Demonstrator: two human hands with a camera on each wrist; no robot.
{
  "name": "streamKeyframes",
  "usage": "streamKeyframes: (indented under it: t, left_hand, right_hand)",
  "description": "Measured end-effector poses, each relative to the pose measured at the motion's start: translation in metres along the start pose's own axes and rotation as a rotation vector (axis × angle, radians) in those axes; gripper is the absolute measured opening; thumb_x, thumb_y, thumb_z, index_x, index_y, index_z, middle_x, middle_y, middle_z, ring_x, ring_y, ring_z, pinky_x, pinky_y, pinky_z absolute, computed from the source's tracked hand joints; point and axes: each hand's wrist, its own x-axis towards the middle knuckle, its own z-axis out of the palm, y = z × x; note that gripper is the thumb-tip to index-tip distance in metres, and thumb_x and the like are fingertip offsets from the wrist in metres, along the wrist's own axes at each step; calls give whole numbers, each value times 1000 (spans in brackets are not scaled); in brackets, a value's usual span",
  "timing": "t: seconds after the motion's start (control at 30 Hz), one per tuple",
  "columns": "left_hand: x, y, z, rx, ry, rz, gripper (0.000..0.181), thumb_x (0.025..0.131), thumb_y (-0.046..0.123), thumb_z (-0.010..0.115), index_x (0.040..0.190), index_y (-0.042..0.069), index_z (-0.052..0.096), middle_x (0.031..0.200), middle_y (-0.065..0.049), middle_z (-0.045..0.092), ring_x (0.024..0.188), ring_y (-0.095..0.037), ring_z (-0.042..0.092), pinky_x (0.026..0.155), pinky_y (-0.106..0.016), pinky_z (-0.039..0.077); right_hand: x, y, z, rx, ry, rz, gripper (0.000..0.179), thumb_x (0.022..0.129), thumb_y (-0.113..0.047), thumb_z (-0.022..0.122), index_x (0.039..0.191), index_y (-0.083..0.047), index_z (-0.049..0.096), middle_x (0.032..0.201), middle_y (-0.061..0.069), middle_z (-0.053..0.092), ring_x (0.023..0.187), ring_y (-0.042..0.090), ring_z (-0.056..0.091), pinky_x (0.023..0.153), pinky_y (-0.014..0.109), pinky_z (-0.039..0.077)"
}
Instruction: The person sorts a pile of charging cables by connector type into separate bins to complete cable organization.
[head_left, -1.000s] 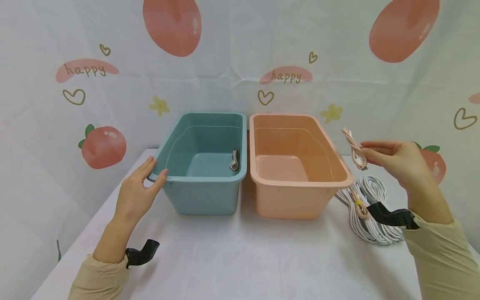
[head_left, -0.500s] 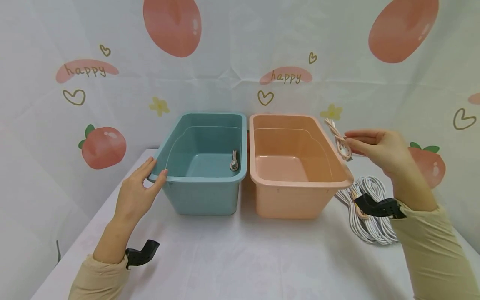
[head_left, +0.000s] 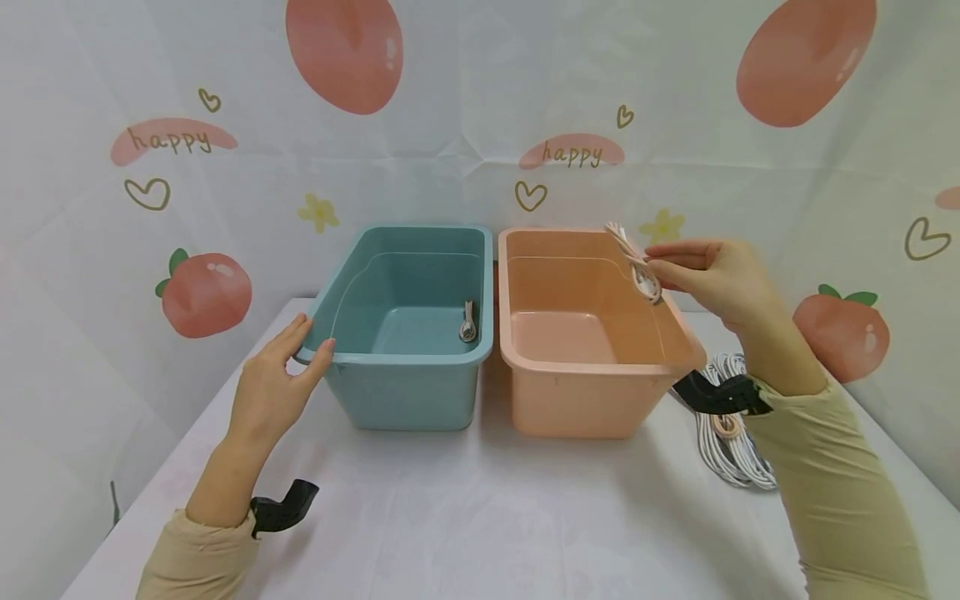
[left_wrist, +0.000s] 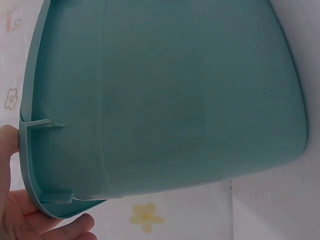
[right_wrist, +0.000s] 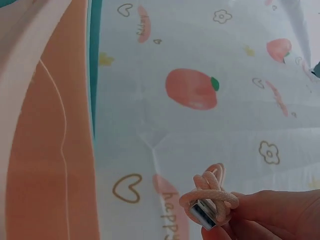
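Bracing the near left corner of a rigid teal plastic bin point(head_left: 408, 396) left of centre, my left hand point(head_left: 266, 392) rests with fingers and thumb spread wide; light pressure there should do. A small looped cable point(head_left: 468, 327) lies inside by the right wall. Right of centre stands a peach plastic bin point(head_left: 573, 404). Above its right edge, my right hand point(head_left: 723, 279) pinches a bundled pale pink braided cable point(head_left: 636, 267); I'd grip its wrap firmly, lest it loosen, and mind the silver plug point(right_wrist: 202, 214). White coiled cords point(head_left: 738, 458) lie lower right.
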Motion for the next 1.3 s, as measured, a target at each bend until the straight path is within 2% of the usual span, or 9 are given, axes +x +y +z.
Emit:
streamKeyframes:
  t: [0.03,0.13,0.27,0.47,0.83,0.93,1.13,1.3]
  left_hand:
    - [0,0,0,-2,0,-1,61,93,39,52,138,-1,42,146,-17,39,135,-41,36,102,-61,35]
    - [0,0,0,-3,1,-3,61,93,39,51,138,-1,42,146,-17,39,135,-40,36,102,-61,35]
    - [0,0,0,-3,2,-2,61,93,39,52,138,-1,42,146,-17,39,135,-40,36,103,-61,35]
    - [0,0,0,-4,0,-4,61,93,40,51,138,0,42,146,-17,39,135,-40,36,103,-61,35]
    - [0,0,1,-4,4,-1,61,93,39,51,138,0,42,146,-17,40,135,-40,36,103,-61,35]
    - [0,0,1,-5,6,-1,60,93,39,52,138,-1,42,146,-17,40,135,-40,37,102,-61,35]
    - [-1,0,1,-7,12,1,60,93,38,52,138,-1,42,146,-17,40,134,-41,37,101,-61,36]
    - [-1,0,1,-12,15,6,60,93,38,52,138,-1,43,145,-17,40,134,-40,37,102,-61,36]
  right_hand:
    - [2,-2,2,8,-7,-2,46,83,-44,66,121,-18,63,80,-36,63,77,-12,65,90,14,48]
    - [8,-9,10,49,-16,-20,50,83,-40,66,122,-10,62,79,-33,65,76,-10,66,90,18,50]
    - [15,-17,20,116,-25,-56,46,85,-32,67,120,-4,62,79,-27,67,76,-8,66,75,8,51]
    - [24,-30,35,218,-76,-104,43,86,-19,66,120,6,60,81,-19,70,76,-5,67,72,14,54]
    - [38,-48,61,245,-132,-92,35,87,-16,65,117,2,63,86,-11,72,76,-2,68,74,18,56]
    - [42,-52,67,258,-138,-102,34,86,-13,65,116,3,64,89,-5,74,75,-1,68,73,18,56]
    - [48,-60,77,214,-119,-114,30,85,-15,68,112,-1,67,101,9,73,76,1,68,74,21,57]
    - [54,-68,86,229,-123,-92,30,85,-12,66,113,1,66,109,17,69,73,0,66,75,22,57]
